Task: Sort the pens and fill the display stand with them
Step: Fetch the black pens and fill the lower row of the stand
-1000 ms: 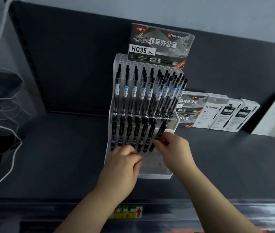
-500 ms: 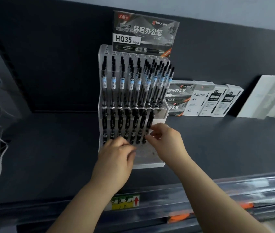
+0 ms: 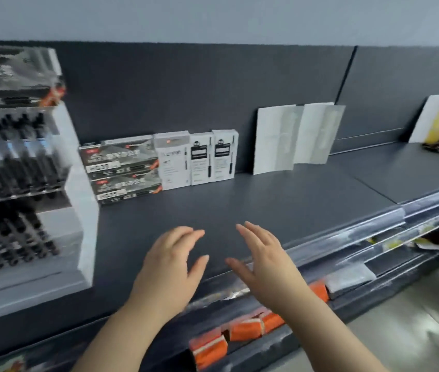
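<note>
The stepped display stand of clear and frosted white plastic [image 3: 80, 183] stands at 9 o'clock in the view, cut off by the frame's left edge, on a matte dark grey shelf [image 3: 280, 200]. Slim black pens with pale blue label bands [image 3: 11, 162] fill its upper tier, and a second row of ribbed black pens [image 3: 6, 237] leans in the lower tier; motion blur smears both rows. A glossy grey and black header card [image 3: 11, 76] tops the stand.

The left hand [image 3: 170, 267] and the right hand [image 3: 264, 264] hover near the shelf's front edge at 6 o'clock. Their palms are turned toward each other, their fingers straight and slightly spread, and they hold nothing.

At 11 o'clock from the hands, two flat grey-black cardboard pen boxes [image 3: 124, 167] are stacked just beside the stand. Next to these, three upright white cartons [image 3: 199, 159] rest against the back panel. At 1 o'clock, flat white rectangular packets [image 3: 293, 138] lean on the same panel. Below the shelf lip, orange wrapped packs [image 3: 239, 328] lie at 6 o'clock.
</note>
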The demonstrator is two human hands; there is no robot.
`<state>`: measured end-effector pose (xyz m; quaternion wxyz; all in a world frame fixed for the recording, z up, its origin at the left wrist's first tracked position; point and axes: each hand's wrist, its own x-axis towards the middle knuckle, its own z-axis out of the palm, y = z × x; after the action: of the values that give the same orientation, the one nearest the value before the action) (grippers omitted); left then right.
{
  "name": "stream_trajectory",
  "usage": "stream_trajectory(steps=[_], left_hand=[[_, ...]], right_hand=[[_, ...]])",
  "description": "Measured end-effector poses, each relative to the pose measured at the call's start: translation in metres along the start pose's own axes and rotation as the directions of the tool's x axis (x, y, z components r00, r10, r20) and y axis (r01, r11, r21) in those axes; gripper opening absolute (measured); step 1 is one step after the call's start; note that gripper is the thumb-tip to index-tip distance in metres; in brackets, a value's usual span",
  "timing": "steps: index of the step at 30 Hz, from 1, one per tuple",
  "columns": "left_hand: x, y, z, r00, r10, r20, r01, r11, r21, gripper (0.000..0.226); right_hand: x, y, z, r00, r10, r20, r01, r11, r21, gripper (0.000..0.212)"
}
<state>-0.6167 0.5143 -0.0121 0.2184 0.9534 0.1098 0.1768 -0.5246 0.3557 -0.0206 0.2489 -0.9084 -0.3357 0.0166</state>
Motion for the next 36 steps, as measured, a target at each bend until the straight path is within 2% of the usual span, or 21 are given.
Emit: stream_trajectory(steps=[4,13,20,28,31,36], left_hand=[[0.04,0.095,0.071,0.983,0.058,0.176,-0.077,0.991,0.108,0.058],[0.149,0.248,0.177,0.939,0.144,0.311,-0.214,0.955,0.204,0.066],[0.257,0.317,0.262,0.921,0.182,0.346,-0.244,0.958,0.147,0.067],[0.367,0.418,0.354,0.857,0.275,0.435,-0.319,0.947,0.031,0.066],[0.39,0.456,0.385,0.84,0.272,0.469,-0.312,0.95,0.008,0.066],[0.423,0.524,0.444,0.871,0.221,0.438,-0.223,0.974,-0.049,0.063]], right_hand=[[-0.025,0.105,-0.055,0.995,0.1,-0.026,-0.103,0.989,-0.107,0.072],[-0.022,0.287,-0.161,0.952,0.289,-0.097,-0.304,0.928,-0.214,0.072],[0.034,0.402,-0.21,0.926,0.359,-0.115,-0.377,0.892,-0.248,0.07],[0.074,0.539,-0.276,0.871,0.476,-0.121,-0.491,0.831,-0.262,0.071],[0.08,0.592,-0.299,0.858,0.499,-0.121,-0.513,0.825,-0.238,0.071],[0.093,0.691,-0.335,0.874,0.477,-0.093,-0.486,0.847,-0.215,0.07]])
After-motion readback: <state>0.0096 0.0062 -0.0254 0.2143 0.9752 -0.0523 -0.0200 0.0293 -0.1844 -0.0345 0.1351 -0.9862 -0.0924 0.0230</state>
